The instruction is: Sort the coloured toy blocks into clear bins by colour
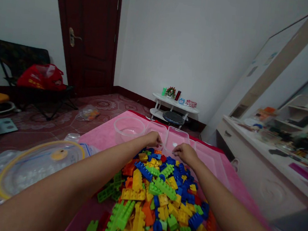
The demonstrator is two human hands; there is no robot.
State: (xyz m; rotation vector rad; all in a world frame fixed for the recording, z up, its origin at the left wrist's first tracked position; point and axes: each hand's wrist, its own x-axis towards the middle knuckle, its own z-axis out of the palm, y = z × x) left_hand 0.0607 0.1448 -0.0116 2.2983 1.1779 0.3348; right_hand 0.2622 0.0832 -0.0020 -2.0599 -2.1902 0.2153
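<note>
A heap of plastic building blocks [159, 197] in blue, green, yellow and orange lies on a pink cloth [105, 136]. Both my arms reach over the heap to its far edge. My left hand [154, 139] is curled, fingers bent down near a clear rectangular container [177, 137]; what it holds is hidden. My right hand [184, 152] is also curled, its fingertips pinched together at the container's near edge above the blue blocks. A clear round bowl [128, 127] stands just left of the left hand.
A round clear lid with a yellow rim [37, 165] lies at the left on plastic bags. A white dresser [261, 167] runs along the right. A small white side table [174, 106], a folding chair with a red bag [41, 77] and a dark door [92, 32] stand behind.
</note>
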